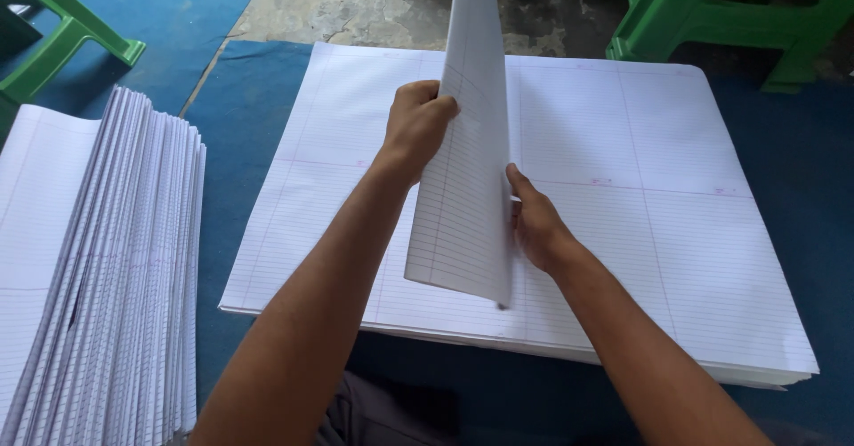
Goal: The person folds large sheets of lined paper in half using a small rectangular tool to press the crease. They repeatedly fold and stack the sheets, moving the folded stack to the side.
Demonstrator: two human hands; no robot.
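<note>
A large ruled white sheet stands folded and upright over the middle of a big flat stack of ruled sheets. My left hand grips the folded sheet from its left side, fingers curled over the edge. From the right, my right hand presses its thumb against the sheet, low down near the stack. The sheet's top runs out of view.
A fanned pile of folded ruled sheets lies at the left on the blue mat. Green plastic stools stand at the back left and back right. Bare concrete floor lies beyond the mat.
</note>
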